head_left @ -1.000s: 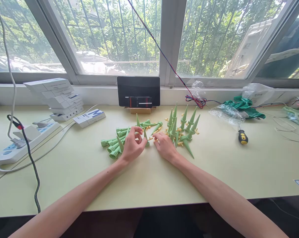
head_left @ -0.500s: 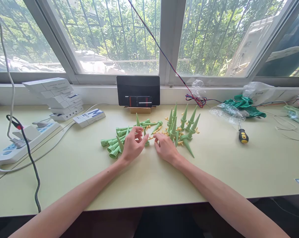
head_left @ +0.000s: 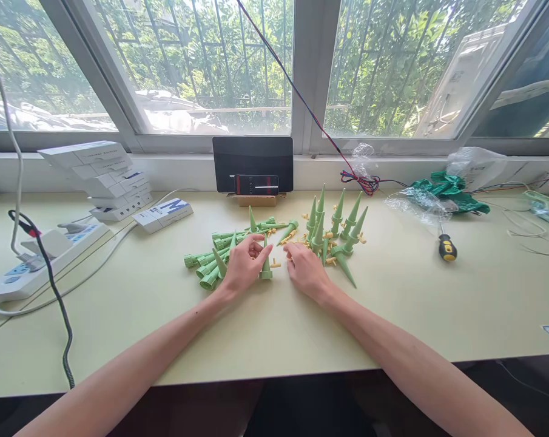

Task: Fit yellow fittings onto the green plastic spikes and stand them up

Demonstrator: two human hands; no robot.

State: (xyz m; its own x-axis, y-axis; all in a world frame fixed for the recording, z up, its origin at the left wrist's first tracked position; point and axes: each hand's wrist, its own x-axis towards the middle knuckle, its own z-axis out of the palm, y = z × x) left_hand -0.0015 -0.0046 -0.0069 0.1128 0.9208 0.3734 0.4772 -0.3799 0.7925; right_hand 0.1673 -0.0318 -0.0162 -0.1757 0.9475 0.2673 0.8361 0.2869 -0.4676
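Observation:
My left hand [head_left: 245, 262] is closed around a green plant-watering spike [head_left: 266, 267] standing point up, its wide cap low near the table. A small yellow valve [head_left: 276, 263] juts out to the right of that spike. Just beyond the valve, a small gap away, is my right hand [head_left: 308, 272] with its fingers curled; whatever they may hold is hidden. Left of my left hand lies a pile of green spikes [head_left: 205, 270]. Several spikes fitted with yellow valves [head_left: 318, 233] stand upright behind my right hand, and one spike [head_left: 346, 268] lies tilted there.
A phone [head_left: 256, 184] leans on a black tablet [head_left: 251, 155] at the back. White boxes [head_left: 113, 176] and a power strip [head_left: 51, 258] with cables occupy the left. A screwdriver [head_left: 447, 249] and crumpled green plastic [head_left: 451, 194] lie on the right.
The spike in my left hand now shows more of its length, with its cap lower. My right hand has shifted slightly right, away from the yellow valve.

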